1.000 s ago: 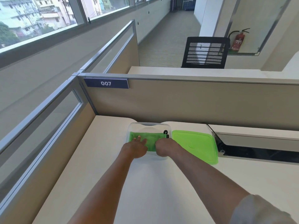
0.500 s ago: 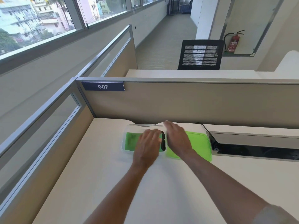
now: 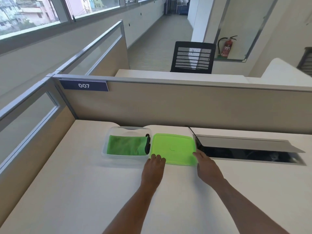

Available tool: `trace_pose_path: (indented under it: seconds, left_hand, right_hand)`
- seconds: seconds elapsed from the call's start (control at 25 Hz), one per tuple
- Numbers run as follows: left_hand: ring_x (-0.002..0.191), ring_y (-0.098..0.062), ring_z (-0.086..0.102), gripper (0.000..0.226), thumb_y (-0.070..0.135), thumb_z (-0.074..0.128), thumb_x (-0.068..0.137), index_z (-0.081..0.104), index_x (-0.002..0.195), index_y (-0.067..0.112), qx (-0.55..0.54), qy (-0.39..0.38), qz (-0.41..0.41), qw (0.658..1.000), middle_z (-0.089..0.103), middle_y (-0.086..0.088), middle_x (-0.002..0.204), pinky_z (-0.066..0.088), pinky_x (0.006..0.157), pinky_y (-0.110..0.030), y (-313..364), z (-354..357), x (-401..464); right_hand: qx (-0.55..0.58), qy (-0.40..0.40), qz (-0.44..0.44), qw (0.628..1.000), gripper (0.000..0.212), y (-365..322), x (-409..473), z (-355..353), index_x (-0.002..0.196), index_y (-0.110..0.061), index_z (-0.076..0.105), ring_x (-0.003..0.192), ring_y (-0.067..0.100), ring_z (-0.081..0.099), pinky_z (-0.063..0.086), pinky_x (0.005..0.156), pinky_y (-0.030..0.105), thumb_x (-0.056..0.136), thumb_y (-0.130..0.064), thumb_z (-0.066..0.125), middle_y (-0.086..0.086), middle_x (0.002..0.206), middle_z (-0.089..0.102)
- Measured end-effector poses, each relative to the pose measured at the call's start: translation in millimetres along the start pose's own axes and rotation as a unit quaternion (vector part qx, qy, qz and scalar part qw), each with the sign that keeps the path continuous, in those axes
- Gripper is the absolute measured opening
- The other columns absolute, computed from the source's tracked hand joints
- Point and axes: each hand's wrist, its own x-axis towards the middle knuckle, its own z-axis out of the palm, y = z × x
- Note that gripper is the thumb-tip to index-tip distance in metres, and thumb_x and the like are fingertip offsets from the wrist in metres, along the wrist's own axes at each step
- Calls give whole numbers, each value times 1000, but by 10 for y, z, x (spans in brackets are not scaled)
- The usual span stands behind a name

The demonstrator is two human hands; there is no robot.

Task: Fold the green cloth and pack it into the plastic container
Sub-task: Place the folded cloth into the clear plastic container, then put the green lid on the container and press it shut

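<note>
- Your left hand (image 3: 154,168) lies palm-down with its fingertips (image 3: 157,157) at the near-left corner of the green lid (image 3: 173,148); the fingers are loosely spread and clamp nothing yet.
- Your right hand (image 3: 206,168) reaches the lid's near-right corner, fingers extended along the edge, also holding nothing; whether they have hooked under the rim cannot be told.
- A second ago both hands were inside the plastic container (image 3: 104,153), pressing the cloth down; half a second ago the left was still over it while the right had crossed onto the lid. Now both have left the container and bracket the lid.
- The green cloth (image 3: 126,146) sits folded inside the container, lying flat below the rim, with a small black item (image 3: 148,144) tucked against its right end.
- The lid rests flat on the desk (image 3: 84,191), just beside the container's right wall.
- In my judgement the folding and packing are done, and closing the container is the step in hand.
- Beyond the lid, the open cable tray (image 3: 244,152) is near your right hand; mind it as you lift.
</note>
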Motion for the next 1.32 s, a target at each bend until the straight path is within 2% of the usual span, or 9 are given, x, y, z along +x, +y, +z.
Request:
trace_pose_path:
  seconds: [0.2, 0.36, 0.52, 0.68, 0.88, 1.0, 1.08, 1.2, 1.32]
  left_hand:
    - [59, -21, 61, 35, -6, 86, 43, 67, 67, 13, 21, 1, -31, 999, 59, -2, 60, 48, 44, -27, 14, 1, 18]
    - [61, -23, 60, 33, -5, 84, 49, 67, 72, 12, 24, 33, -15, 999, 59, -3, 65, 48, 45, -30, 58, 45, -20]
    - [62, -23, 58, 27, -5, 76, 59, 66, 78, 12, 28, 73, 0, 997, 59, -2, 69, 49, 50, -32, 148, -16, -56]
    - [60, -21, 56, 24, -5, 65, 63, 64, 77, 14, 39, 110, 6, 993, 56, 0, 67, 49, 53, -33, 201, -204, -55]
    - [62, -22, 56, 29, -10, 69, 64, 62, 81, 13, 9, 124, 4, 992, 57, -1, 70, 50, 55, -35, 225, -422, -114]
    - [77, -25, 58, 25, -7, 64, 75, 61, 88, 14, -65, 147, -12, 987, 59, -1, 80, 49, 66, -36, 191, -513, -122]
    - [96, -23, 56, 19, 2, 62, 85, 61, 100, 14, -159, 165, -44, 972, 63, 0, 95, 47, 80, -34, 157, -547, -116]
    - [114, -17, 51, 29, 12, 65, 90, 57, 118, 15, -288, 193, -101, 933, 62, 1, 117, 43, 95, -31, 99, -570, -118]
    - [112, -16, 56, 33, 16, 69, 88, 57, 119, 16, -413, 221, -189, 863, 63, 3, 117, 43, 92, -26, 21, -651, -91]
  right_hand:
    - [36, -30, -9, 999, 53, 114, -1, 31, 137, -17, 50, 133, 25, 46, 44, 100, 37, 86, -2, 47, 3, 152, 38]
    - [49, -37, 1, 998, 52, 171, -18, 49, 138, -20, 50, 135, 25, 43, 41, 105, 38, 88, -7, 54, 3, 153, 37]
    - [112, 2, 27, 993, 50, 219, -73, 12, 135, -22, 53, 128, 23, 52, 46, 96, 36, 88, -7, 57, -2, 157, 32]
    - [129, 53, 31, 990, 43, 167, -127, -105, 126, -21, 59, 125, 23, 54, 50, 92, 38, 87, -4, 57, -5, 153, 40]
    - [116, 119, 19, 986, 37, 55, -249, -304, 120, -19, 62, 118, 22, 58, 51, 88, 36, 86, -4, 58, -4, 139, 56]
    - [119, 163, 2, 979, 31, -24, -338, -473, 113, -19, 61, 101, 24, 62, 53, 76, 36, 86, -4, 59, -4, 120, 65]
    - [108, 180, 4, 978, 29, -84, -389, -579, 105, -19, 56, 86, 25, 62, 52, 66, 37, 84, 1, 55, -3, 106, 66]
    - [89, 192, 13, 977, 30, -162, -416, -726, 102, -15, 53, 74, 32, 58, 50, 59, 40, 82, 6, 52, 2, 94, 64]
    - [100, 217, -3, 971, 18, -304, -422, -889, 99, -16, 49, 70, 32, 56, 46, 55, 38, 88, -2, 53, -1, 82, 61]
